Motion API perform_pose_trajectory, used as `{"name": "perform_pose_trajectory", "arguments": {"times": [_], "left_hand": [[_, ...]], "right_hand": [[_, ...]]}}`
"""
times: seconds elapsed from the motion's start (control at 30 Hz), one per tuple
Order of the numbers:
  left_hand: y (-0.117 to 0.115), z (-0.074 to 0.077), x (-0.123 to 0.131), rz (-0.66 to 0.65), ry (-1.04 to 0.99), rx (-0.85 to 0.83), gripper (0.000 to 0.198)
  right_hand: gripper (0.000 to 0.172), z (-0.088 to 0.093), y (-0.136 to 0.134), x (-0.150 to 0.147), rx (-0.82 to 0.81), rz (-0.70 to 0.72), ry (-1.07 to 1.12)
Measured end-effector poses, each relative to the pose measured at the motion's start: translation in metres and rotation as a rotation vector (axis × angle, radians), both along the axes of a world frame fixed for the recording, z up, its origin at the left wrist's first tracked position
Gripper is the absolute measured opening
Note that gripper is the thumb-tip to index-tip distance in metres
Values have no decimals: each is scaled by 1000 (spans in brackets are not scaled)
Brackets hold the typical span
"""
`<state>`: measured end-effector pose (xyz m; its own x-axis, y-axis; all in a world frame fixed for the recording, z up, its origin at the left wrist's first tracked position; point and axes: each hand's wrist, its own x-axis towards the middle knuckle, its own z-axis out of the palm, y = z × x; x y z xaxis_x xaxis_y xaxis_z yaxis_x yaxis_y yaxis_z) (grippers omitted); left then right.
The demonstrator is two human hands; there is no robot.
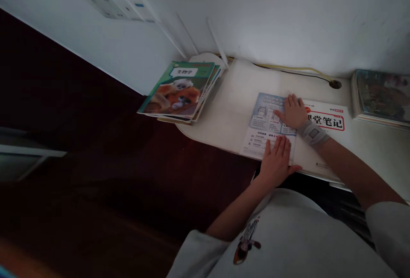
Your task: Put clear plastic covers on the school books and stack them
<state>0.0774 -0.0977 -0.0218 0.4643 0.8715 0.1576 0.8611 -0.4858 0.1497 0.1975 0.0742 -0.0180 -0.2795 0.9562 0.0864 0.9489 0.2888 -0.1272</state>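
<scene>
Lying on the desk (227, 111), the book (304, 150) runs under the left grip (277, 162) and, farther up, the right grip (294, 112), both spread.

Green book (182, 90) reads “生物学”, booklet (303, 150) “堂笔记”.

The right hand (293, 113) and wristband (314, 133) hide part of the title on the booklet (307, 150); its smallest print is unreadable. By the back edge of the surface (237, 86), a book stack (382, 94) is cut off.

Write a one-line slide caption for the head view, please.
Left hand and right hand resting on a printed booklet on a white desk, stacked books on either side.
</scene>
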Motion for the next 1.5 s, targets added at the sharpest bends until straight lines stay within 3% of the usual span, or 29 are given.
{"name": "perform_pose_trajectory", "arguments": {"times": [0.1, 0.17, 0.23, 0.37, 0.47, 0.57, 0.63, 0.73, 0.87, 0.97, 1.07, 1.17, 1.23, 1.3, 1.4, 1.5], "left_hand": [[-19, -8, -21, -9, -167, 90, 63], [-35, -13, -37, 65, -358, 94, 43], [-47, -18, -49, 232, -558, -6, 35], [-50, -23, -50, 549, -997, -408, 39], [-42, -18, -41, 617, -1276, -595, 41], [-40, -11, -36, 574, -1243, -549, 44], [-40, -7, -34, 471, -1063, -361, 45], [-32, 1, -23, 143, -694, -100, 57], [0, 27, 11, -312, -343, -32, 80], [34, 49, 40, -590, -177, -77, 66], [77, 59, 64, -710, -89, -131, 51], [127, 58, 86, -625, -56, -84, 54], [160, 54, 98, -569, 3, -109, 58], [187, 47, 107, -464, 13, -175, 64], [209, 33, 113, -348, -39, -244, 65], [213, 21, 111, -298, -63, -234, 62]], "right_hand": [[81, 1, 6, 1, -29, -30, 32], [81, 2, 11, 1, -51, -46, 38], [81, 2, 13, -2, -55, -40, 13], [76, 1, 12, -8, -19, -5, -31], [74, 1, 13, -9, -35, -14, 22], [69, 7, 14, -2, -12, -53, 191], [66, 18, 11, 9, 77, -84, 360], [64, 47, -3, 40, 315, -130, 613], [59, 103, -44, 99, 601, -180, 838], [54, 144, -90, 130, 645, -124, 778], [51, 160, -136, 130, 587, -57, 454], [54, 140, -170, 103, 402, 7, 156], [52, 112, -182, 82, 170, 79, 31], [53, 84, -189, 69, 30, 56, 7], [62, 55, -193, 69, 15, 12, -40], [69, 46, -197, 82, 67, 61, -119]]}}
